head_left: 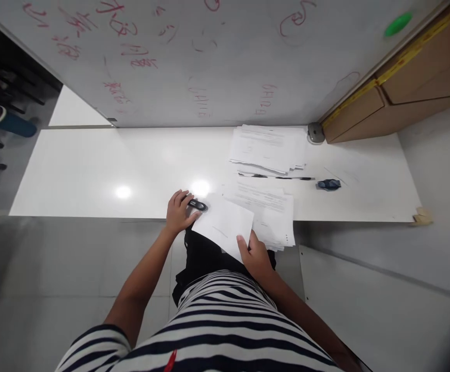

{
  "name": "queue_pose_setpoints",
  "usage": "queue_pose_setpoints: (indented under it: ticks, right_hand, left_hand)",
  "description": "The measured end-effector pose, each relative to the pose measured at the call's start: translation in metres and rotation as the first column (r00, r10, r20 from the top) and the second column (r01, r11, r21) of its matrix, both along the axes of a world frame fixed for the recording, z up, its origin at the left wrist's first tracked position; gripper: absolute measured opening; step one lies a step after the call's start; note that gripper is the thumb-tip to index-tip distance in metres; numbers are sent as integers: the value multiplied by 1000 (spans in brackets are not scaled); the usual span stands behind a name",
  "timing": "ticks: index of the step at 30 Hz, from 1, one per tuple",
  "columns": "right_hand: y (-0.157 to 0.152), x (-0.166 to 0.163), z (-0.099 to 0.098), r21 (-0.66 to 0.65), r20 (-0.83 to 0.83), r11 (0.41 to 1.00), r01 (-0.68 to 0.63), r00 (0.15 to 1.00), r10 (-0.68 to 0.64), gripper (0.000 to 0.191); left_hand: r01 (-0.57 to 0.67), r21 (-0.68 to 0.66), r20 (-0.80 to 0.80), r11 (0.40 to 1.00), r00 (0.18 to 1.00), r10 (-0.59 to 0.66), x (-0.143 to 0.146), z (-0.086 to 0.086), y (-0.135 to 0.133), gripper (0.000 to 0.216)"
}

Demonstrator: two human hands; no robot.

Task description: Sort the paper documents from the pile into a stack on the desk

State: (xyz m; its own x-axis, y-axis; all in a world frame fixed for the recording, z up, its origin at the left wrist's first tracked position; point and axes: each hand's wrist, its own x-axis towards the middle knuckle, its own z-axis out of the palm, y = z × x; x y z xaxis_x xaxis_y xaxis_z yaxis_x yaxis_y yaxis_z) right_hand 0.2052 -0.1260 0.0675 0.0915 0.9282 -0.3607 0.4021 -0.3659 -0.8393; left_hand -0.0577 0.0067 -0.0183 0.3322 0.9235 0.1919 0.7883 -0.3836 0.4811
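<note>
My left hand (179, 212) rests at the near edge of the white table (93, 170), its fingers on a small black stapler (197, 205). My right hand (254, 254) grips the near corner of a white sheet of paper (225, 223), thumb on top, holding it tilted over the table edge with its far corner next to the stapler. Just right of that sheet lies a stack of printed papers (271, 209) that overhangs the near edge.
A second pile of printed sheets (267, 147) lies at the back of the table by the whiteboard (194, 57). A black pen (282, 177) and a dark clip (328, 184) lie to the right. A wooden cabinet (410, 77) stands far right.
</note>
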Motion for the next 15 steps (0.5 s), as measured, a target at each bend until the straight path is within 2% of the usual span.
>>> queue_pose_setpoints:
  ticks: [3, 6, 12, 15]
  right_hand:
    - [0, -1, 3, -32, 16, 999, 9, 1000, -9, 44]
    - [-6, -1, -4, -48, 11, 997, 54, 998, -54, 47]
    - [-19, -7, -33, 123, -6, 976, 178, 984, -178, 55]
    - [-19, -11, -34, 177, -4, 968, 176, 984, -178, 55]
  left_hand:
    - [15, -25, -13, 1000, 1000, -15, 0, -3, 1, 56]
    - [-6, -14, -10, 1000, 1000, 6, 0, -5, 3, 48]
    - [12, 17, 5, 1000, 1000, -12, 0, -13, 2, 47]
    - [13, 51, 12, 999, 1000, -13, 2, -12, -2, 46]
